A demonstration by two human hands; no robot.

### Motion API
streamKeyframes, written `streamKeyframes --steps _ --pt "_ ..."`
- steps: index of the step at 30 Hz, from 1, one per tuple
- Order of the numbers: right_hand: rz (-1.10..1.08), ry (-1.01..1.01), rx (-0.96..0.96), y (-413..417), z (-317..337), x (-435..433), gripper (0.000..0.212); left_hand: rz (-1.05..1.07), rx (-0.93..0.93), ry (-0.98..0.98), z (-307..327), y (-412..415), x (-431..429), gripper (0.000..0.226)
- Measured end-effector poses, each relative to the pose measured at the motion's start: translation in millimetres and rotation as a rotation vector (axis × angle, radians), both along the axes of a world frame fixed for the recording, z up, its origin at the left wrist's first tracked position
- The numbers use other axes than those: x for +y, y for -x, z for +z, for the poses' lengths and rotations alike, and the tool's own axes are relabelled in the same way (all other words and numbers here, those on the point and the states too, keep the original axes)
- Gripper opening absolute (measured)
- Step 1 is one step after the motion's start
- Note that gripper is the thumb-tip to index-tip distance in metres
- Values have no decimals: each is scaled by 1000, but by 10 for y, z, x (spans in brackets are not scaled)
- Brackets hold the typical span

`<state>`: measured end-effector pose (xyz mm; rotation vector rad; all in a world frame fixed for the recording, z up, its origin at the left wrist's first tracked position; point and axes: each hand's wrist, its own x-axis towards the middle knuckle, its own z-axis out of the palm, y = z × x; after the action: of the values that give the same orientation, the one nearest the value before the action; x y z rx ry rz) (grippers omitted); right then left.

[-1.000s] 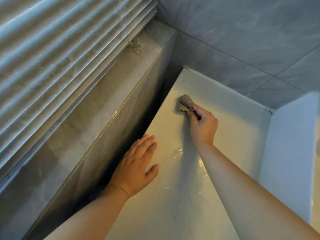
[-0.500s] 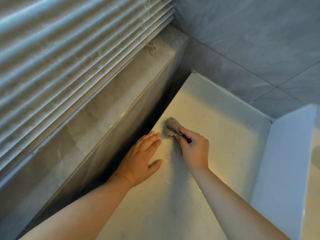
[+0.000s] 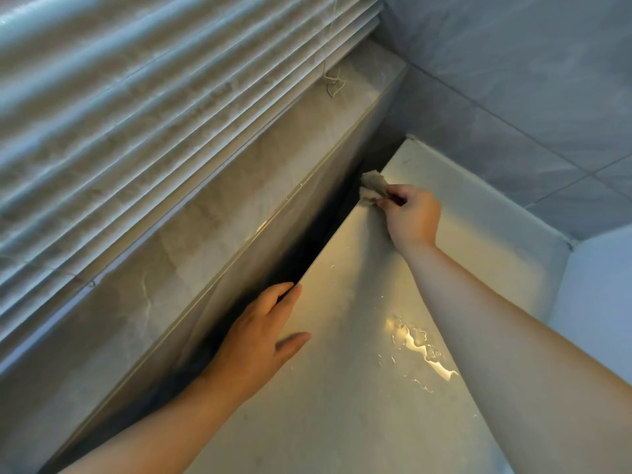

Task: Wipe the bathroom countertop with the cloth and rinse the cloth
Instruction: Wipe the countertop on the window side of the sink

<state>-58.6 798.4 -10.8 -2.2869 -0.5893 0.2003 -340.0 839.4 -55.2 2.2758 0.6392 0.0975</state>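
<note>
Blinds [image 3: 136, 114] hung at nine o'clock above a stone sill [image 3: 239, 200]. The left hand [image 3: 260, 340] lay flat, fingers straight, on the counter's [image 3: 342, 422] left edge by the dark gap. At its one o'clock the cloth [image 3: 372, 189] sat on that same edge near the far corner, pinched by the right hand [image 3: 413, 217]. Water [image 3: 420, 347] pooled at the left hand's three o'clock.

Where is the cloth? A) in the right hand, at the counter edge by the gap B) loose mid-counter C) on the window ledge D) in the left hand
A: the right hand pinches the cloth at the countertop edge; the left hand holds nothing.
</note>
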Motion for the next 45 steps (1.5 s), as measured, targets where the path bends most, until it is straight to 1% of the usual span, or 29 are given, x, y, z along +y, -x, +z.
streamKeyframes --steps 3,7,18,20,23,24,26,28,29,32,35,40,42,45 --pt "-28 -41 35 166 -108 3 25 24 -6 81 -27 27 -34 70" --pt "70 -34 52 409 -99 -134 27 31 -19 118 -4 15 -16 69" --pt "173 -31 84 996 -75 -380 28 51 39 135 81 -19 -48 69" --pt "197 -23 156 1061 -23 -419 27 41 71 135 114 -15 -45 69" --pt "235 13 318 1087 80 -459 22 7 106 128 156 -1 -14 70" --pt "216 -6 351 1080 127 -487 20 -5 120 121 170 0 1 71" --pt "91 -125 379 1043 245 -549 18 -26 153 106 189 0 25 71" --pt "-41 -224 317 952 347 -642 18 -30 173 107 204 -4 27 71" --pt "-87 -230 272 893 371 -698 19 -26 176 111 207 -4 25 71" --pt "-211 -151 177 722 279 -886 23 -15 186 114 206 -11 12 72" --pt "-293 -94 170 732 88 -989 22 -12 200 109 204 -18 3 71" --pt "-256 -161 162 996 -70 -855 28 -4 178 125 191 -6 -7 70" --pt "-197 -165 157 1104 -96 -709 29 -2 162 127 194 7 -5 69" --pt "-69 -135 99 1265 -142 -499 30 -14 132 105 197 52 12 69"
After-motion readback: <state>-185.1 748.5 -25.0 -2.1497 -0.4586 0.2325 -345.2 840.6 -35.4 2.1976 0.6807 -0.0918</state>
